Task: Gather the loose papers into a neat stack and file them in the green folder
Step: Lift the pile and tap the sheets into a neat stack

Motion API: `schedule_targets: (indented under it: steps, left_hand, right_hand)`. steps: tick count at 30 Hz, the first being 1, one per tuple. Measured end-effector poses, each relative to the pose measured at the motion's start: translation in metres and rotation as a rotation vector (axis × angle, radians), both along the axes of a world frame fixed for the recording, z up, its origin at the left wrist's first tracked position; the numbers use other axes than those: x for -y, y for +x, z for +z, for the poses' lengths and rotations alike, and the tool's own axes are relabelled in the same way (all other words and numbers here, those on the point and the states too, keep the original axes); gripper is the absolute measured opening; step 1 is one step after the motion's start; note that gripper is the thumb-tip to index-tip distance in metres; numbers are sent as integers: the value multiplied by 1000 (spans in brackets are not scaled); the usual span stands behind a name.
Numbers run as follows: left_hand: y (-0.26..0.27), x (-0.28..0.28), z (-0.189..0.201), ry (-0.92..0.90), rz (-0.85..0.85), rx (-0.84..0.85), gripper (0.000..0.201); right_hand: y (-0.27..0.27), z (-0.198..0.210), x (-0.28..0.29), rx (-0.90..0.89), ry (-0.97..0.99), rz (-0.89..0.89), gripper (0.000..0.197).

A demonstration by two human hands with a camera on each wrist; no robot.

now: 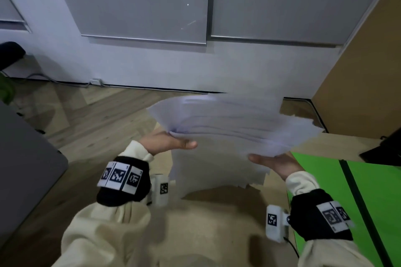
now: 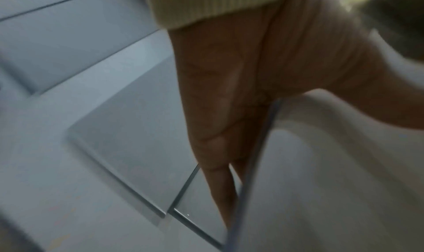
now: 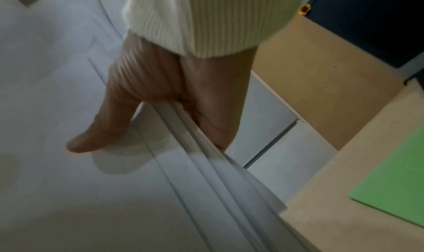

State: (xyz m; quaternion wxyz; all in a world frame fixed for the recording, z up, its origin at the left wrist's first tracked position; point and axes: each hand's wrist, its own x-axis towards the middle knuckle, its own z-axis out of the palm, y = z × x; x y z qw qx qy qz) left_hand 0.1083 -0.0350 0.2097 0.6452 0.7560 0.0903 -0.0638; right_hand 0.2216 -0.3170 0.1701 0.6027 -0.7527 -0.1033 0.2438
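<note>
A thick stack of white papers (image 1: 227, 121) is held between both hands above the beige table (image 1: 217, 212). It is blurred, and its sheets are fanned and uneven at the edges. My left hand (image 1: 169, 143) pinches the stack's left side, thumb toward me. My right hand (image 1: 275, 162) pinches the right side. In the left wrist view, the left hand (image 2: 218, 110) has straight fingers along the paper (image 2: 321, 183). The right hand (image 3: 160, 101) has its thumb flat on the top sheet (image 3: 69, 183), with the fingers behind the stack. The green folder (image 1: 325, 180) lies open on the table at the right (image 3: 394, 179).
A dark object (image 1: 386, 151) sits at the table's right edge behind the folder. A grey flat surface (image 1: 21, 158) stands at the left. Wooden floor (image 1: 97, 115) and a grey panelled wall (image 1: 141, 6) lie ahead, with a brown board (image 1: 368, 71) at the right.
</note>
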Motion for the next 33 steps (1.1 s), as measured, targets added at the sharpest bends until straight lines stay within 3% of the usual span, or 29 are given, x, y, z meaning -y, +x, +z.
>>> schedule_targets:
  steps: [2, 4, 7, 9, 10, 13, 15, 18, 20, 25, 29, 33]
  left_hand:
    - [3, 5, 14, 99, -98, -97, 44]
    - [8, 12, 14, 126, -74, 2, 45]
    - [11, 33, 3, -75, 323, 233, 38]
    - [11, 48, 1, -138, 518, 321, 49]
    - [11, 54, 1, -156, 595, 351, 56]
    - [9, 64, 3, -277, 753, 395, 57]
    - [6, 66, 7, -296, 800, 395, 35]
    - [8, 69, 15, -189, 842, 497, 52]
    - [10, 71, 26, -215, 873, 503, 63]
    - [23, 61, 42, -331, 893, 328, 65]
    - [25, 61, 41, -318, 864, 278, 33]
    - [30, 60, 24, -225, 888, 269, 51]
  right_hand:
    - [1, 2, -1, 3, -80, -8, 29]
    - [2, -3, -7, 15, -139, -77, 34]
    - [-3, -7, -21, 98, 5, -302, 42]
    - [-7, 4, -28, 154, 126, -387, 26]
    - [-10, 10, -30, 184, 158, -372, 16]
    - [-13, 14, -33, 252, 201, -304, 26]
    - [-19, 9, -33, 255, 171, -273, 30]
    - [-25, -1, -33, 187, 196, -245, 35]
    - [-26, -1, -31, 139, 231, -222, 35]
    - [-18, -3, -20, 59, 159, -172, 21]
    - [-14, -8, -13, 65, 102, -180, 17]
    - [-16, 3, -20, 161, 207, -187, 33]
